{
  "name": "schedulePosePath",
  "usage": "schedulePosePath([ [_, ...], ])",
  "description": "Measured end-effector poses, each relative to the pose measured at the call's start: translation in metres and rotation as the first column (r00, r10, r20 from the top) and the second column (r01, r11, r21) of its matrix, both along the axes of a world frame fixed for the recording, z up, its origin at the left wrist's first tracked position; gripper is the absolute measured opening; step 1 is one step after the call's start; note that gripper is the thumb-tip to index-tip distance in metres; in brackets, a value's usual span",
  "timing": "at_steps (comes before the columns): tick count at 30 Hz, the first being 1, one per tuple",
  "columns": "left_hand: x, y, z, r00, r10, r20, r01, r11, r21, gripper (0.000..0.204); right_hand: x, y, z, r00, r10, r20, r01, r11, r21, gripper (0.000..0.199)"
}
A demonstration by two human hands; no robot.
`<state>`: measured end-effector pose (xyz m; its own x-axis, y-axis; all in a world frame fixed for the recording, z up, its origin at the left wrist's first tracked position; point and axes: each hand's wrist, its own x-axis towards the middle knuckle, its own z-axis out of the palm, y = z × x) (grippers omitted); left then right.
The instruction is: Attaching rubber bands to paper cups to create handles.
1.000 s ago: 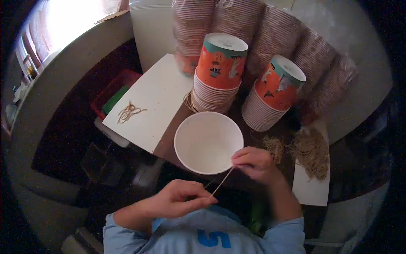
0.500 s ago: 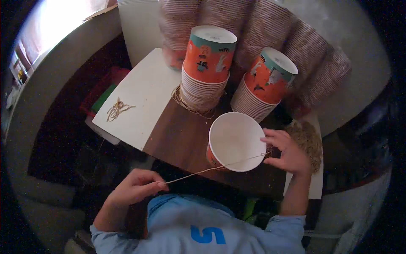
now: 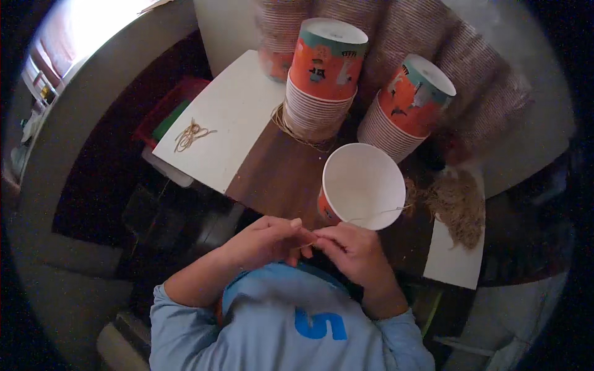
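In front of my body, my left hand point(image 3: 272, 242) and my right hand point(image 3: 354, 250) meet, fingertips close together. The fingers of my right hand are pinched on a thin tan string. My left hand's fingers are curled on the same string, a short bit of which shows between the hands. From there the string point(image 3: 377, 216) runs across the near rim of a white-lined paper bucket point(image 3: 362, 179). This bucket stands mouth up on the brown tabletop, just beyond my right hand, with orange print on its outside.
Two stacks of upturned orange-and-green buckets, a left stack point(image 3: 325, 77) and a right stack point(image 3: 411, 105), stand behind. A loose string bundle point(image 3: 192, 136) lies on the white tabletop point(image 3: 229, 105). A tan fibre heap point(image 3: 461, 207) sits at right. Wrapped bucket stacks point(image 3: 408, 37) line the back.
My left hand has moved right and up, and my right hand has left the bucket's right side, coming down and left to meet it. The stretched string now hangs slacker. The view has shifted slightly.
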<state>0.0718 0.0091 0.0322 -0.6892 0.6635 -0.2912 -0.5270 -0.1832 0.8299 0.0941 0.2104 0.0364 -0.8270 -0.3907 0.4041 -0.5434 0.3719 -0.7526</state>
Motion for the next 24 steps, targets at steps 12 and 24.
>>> schedulePosePath([
  [12, 0.039, -0.013, -0.041, 1.000, 0.000, 0.030, 0.001, 0.998, -0.060, 0.021, 0.016, 0.041, -0.001, 0.990, -0.142, 0.018, 0.143, 0.989, -0.039, 0.009],
  [24, 0.037, 0.016, -0.017, 0.951, -0.138, -0.278, 0.076, 0.972, -0.224, 0.022, 0.034, 0.015, 0.013, 0.987, 0.142, 0.079, -0.144, 0.990, 0.017, 0.044],
])
